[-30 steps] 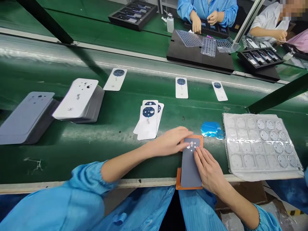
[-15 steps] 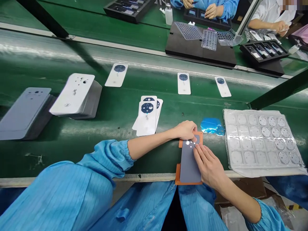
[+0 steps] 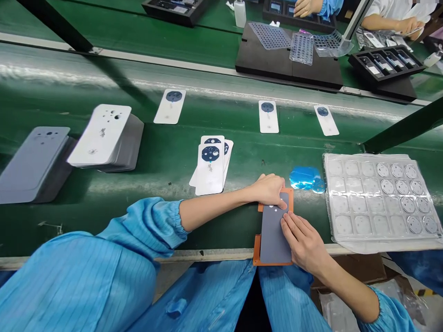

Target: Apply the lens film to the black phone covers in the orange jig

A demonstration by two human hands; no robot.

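A grey phone back cover lies in an orange jig at the near edge of the green belt. My left hand rests curled over the cover's top end, fingers pressed on the camera-hole area. My right hand lies flat along the cover's right side with fingers stretched out, holding it down. Small holes of the cover show just below my left fingers.
A clear blister tray of round lens rings lies right. Blue film scraps sit beside the jig. White covers with dark rings lie ahead, others farther off. Cover stacks stand left. Other people's hands work across the belt.
My left hand has curled and slid over the top of the cover, hiding most of its holes. My right hand shifted slightly down the cover's side.
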